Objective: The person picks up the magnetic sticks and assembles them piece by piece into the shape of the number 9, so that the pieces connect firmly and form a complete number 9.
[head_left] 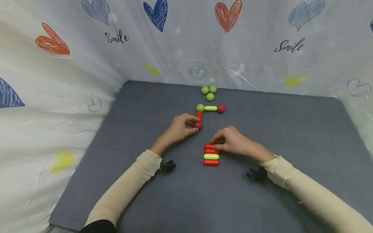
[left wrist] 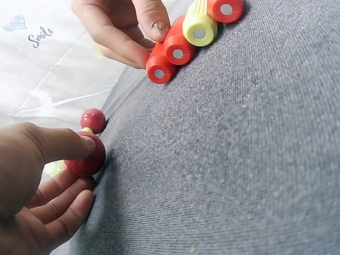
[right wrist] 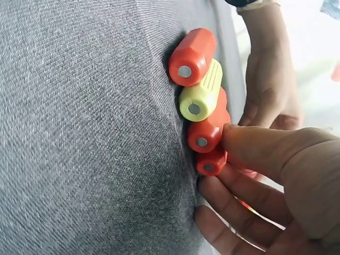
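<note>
My left hand (head_left: 181, 127) pinches a dark red ball (head_left: 198, 126) between thumb and fingers. That ball sits at the near end of a red magnetic rod (head_left: 199, 114), whose far end meets a green ball (head_left: 200, 107). From there a yellow-green rod (head_left: 210, 108) runs right to a second dark red ball (head_left: 221, 108). Side by side nearer the front lie several short rods: red ones and a yellow-green one (head_left: 211, 156). With thumb and fingers, my right hand (head_left: 233, 141) pinches the farthest red rod (right wrist: 211, 161) of that row. Silvery discs show in the rod ends.
Behind the joined pieces, three loose green balls (head_left: 210, 96) sit together near the table's back edge. The grey cloth-covered table (head_left: 291, 129) meets a white curtain (head_left: 180, 48) printed with hearts at the back and left. Each wrist wears a dark camera mount (head_left: 168, 165).
</note>
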A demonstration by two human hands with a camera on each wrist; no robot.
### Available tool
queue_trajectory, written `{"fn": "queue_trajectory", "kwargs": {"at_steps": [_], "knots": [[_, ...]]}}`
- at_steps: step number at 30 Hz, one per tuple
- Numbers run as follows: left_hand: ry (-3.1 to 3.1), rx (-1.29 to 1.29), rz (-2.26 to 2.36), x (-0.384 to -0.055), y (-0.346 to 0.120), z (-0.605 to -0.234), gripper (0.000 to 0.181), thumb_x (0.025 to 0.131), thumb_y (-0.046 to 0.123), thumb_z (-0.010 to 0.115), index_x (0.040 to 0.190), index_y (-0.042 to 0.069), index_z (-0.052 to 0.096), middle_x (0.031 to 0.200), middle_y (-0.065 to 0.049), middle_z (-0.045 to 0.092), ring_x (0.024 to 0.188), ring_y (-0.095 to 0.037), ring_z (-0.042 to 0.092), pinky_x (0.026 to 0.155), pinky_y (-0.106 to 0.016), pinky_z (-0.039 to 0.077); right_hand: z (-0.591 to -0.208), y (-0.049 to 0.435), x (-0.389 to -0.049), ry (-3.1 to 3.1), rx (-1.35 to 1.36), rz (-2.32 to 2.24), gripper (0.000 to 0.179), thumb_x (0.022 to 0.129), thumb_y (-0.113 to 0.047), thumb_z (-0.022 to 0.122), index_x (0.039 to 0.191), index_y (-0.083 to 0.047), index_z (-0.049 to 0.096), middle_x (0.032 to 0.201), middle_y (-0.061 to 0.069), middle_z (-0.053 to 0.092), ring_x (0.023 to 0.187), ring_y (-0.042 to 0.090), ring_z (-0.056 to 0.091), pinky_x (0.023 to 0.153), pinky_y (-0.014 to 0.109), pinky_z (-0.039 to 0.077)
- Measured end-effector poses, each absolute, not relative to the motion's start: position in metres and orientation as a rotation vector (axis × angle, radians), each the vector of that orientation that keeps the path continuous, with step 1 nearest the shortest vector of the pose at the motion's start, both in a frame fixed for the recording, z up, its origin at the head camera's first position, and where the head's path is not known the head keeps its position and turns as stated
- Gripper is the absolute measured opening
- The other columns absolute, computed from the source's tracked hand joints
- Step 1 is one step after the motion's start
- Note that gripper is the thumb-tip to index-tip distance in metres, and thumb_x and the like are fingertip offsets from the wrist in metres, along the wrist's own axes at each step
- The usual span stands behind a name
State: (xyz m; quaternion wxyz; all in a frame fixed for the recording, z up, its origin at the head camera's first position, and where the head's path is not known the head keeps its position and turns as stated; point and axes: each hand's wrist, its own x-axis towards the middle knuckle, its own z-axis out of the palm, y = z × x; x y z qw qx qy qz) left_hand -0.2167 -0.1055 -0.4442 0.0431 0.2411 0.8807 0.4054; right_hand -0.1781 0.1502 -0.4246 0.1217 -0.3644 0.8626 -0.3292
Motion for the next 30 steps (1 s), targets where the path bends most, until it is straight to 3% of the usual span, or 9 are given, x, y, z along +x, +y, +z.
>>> {"fn": "queue_trajectory", "kwargs": {"at_steps": [16, 30], "knots": [[2.7, 0.739, 1.225, -0.218, -0.105, -0.445, 0.035, 0.086, 0.011, 0.08, 0.12, 0.01, 0.071, 0.107, -0.006, 0.066, 0.09, -0.017, 0.068, 0.077, -0.026, 0.056, -0.427, 0.15, -0.179, 2.53, -1.084, -0.941, 0.01, 0.085, -0.015, 0.082, 0.095, -0.015, 0.08, 0.085, -0.011, 0.071, 0.072, 0.002, 0.064, 0.065, 0.026, 0.055], [2.701, 0.714, 1.218, -0.218, -0.104, -0.444, 0.035, 0.086, 0.01, 0.081, 0.12, 0.01, 0.071, 0.108, -0.006, 0.066, 0.091, -0.018, 0.068, 0.077, -0.025, 0.056, -0.43, 0.152, -0.21, 2.726, -1.018, -1.014, 0.013, 0.084, -0.012, 0.083, 0.096, -0.011, 0.079, 0.09, -0.004, 0.073, 0.077, 0.009, 0.065, 0.07, 0.035, 0.056]]}}
